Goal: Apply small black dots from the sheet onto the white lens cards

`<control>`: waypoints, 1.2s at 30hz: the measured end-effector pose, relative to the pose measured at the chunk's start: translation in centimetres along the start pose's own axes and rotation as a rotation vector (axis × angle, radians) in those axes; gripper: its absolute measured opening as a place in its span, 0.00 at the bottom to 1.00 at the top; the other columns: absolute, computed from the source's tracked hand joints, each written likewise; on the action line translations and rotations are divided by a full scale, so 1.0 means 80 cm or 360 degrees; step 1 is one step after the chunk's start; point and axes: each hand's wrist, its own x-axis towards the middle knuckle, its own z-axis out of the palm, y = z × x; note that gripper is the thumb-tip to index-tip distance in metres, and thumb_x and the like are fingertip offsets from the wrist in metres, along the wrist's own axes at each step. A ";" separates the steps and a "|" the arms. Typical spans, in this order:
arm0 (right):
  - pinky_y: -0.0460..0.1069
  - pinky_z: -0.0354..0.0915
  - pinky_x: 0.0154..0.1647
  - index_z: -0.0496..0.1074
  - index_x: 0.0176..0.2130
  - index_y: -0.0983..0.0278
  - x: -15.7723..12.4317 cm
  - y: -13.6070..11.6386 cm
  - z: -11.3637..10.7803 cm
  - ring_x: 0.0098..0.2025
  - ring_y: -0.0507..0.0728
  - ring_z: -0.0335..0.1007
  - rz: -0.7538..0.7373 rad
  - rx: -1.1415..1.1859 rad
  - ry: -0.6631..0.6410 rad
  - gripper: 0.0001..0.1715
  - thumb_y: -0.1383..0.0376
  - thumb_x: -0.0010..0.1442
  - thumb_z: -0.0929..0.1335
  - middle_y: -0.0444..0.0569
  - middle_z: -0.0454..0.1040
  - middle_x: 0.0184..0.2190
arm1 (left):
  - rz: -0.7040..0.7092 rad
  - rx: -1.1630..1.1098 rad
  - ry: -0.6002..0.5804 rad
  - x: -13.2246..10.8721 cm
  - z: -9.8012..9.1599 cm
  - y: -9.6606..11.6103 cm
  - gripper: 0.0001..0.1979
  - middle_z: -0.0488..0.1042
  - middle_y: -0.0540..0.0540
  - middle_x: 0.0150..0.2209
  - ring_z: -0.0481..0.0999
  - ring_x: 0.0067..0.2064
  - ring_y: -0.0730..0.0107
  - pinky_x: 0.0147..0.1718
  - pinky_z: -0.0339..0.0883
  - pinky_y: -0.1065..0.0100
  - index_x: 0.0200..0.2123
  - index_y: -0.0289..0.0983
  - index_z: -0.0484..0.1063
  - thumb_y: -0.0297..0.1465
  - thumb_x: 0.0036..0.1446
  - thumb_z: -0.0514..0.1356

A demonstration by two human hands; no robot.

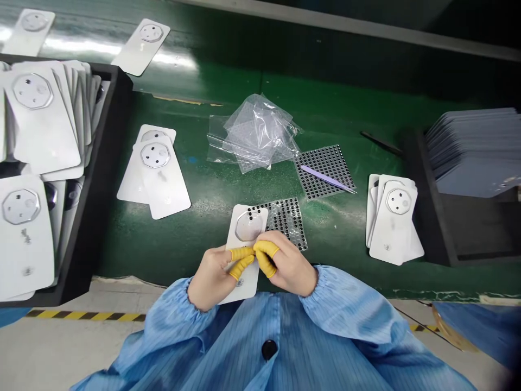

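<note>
A white panel (232, 236) with an octagonal recess lies at the table's near edge. Over its middle, my left hand (217, 273) and my right hand (284, 262) meet fingertip to fingertip, yellow covers on thumbs and forefingers. Both hands are closed in a pinch; whatever is between the fingertips is too small to make out. Beside the panel, a clear sheet of black dots (290, 220) partly overlaps its upper right corner. Another dotted sheet (325, 163) lies farther back with purple tweezers (325, 178) across it.
Clear plastic bags (260, 133) lie behind. White panels (165, 176) rest at left, beside a black tray (106, 136) full of panels. At right are stacked panels (393, 217), dark tweezers (381, 143) and a black tray (431, 217) holding grey plates (476, 152).
</note>
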 end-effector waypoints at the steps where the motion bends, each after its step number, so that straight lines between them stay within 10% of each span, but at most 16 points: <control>1: 0.53 0.73 0.42 0.67 0.44 0.67 0.000 0.001 0.000 0.42 0.56 0.69 0.0100 0.0051 0.0034 0.08 0.73 0.64 0.63 0.56 0.72 0.39 | 0.0005 0.0014 -0.0023 0.000 -0.005 0.001 0.10 0.83 0.41 0.37 0.83 0.37 0.55 0.38 0.77 0.61 0.36 0.37 0.83 0.31 0.52 0.62; 7: 0.54 0.71 0.44 0.67 0.48 0.65 -0.004 0.004 -0.003 0.45 0.57 0.69 0.0123 -0.0075 0.0100 0.14 0.75 0.62 0.65 0.56 0.71 0.43 | -0.0187 0.0072 0.0177 -0.023 -0.064 0.004 0.20 0.81 0.42 0.45 0.82 0.43 0.56 0.38 0.79 0.66 0.51 0.37 0.76 0.36 0.56 0.63; 12: 0.53 0.72 0.48 0.66 0.54 0.61 0.015 -0.014 -0.009 0.47 0.57 0.72 0.0047 -0.0096 0.0397 0.25 0.76 0.59 0.67 0.53 0.74 0.44 | -0.0154 -0.0394 0.0524 -0.036 -0.039 0.023 0.47 0.80 0.42 0.47 0.82 0.40 0.57 0.34 0.80 0.64 0.70 0.44 0.33 0.33 0.58 0.63; 18: 0.54 0.70 0.56 0.63 0.58 0.64 0.041 -0.034 -0.019 0.50 0.56 0.73 -0.0054 -0.0176 0.0301 0.24 0.75 0.63 0.61 0.51 0.77 0.44 | 0.0066 -0.0432 0.0507 -0.025 0.019 0.049 0.33 0.74 0.38 0.55 0.78 0.51 0.54 0.48 0.75 0.62 0.63 0.39 0.58 0.29 0.55 0.64; 36: 0.66 0.70 0.54 0.61 0.59 0.73 0.026 -0.039 -0.022 0.63 0.69 0.60 -0.0172 -0.0463 0.0073 0.25 0.70 0.64 0.62 0.71 0.64 0.59 | 0.0211 -0.0007 0.0521 -0.025 0.025 0.045 0.39 0.73 0.41 0.57 0.78 0.52 0.60 0.47 0.73 0.69 0.67 0.42 0.49 0.24 0.56 0.62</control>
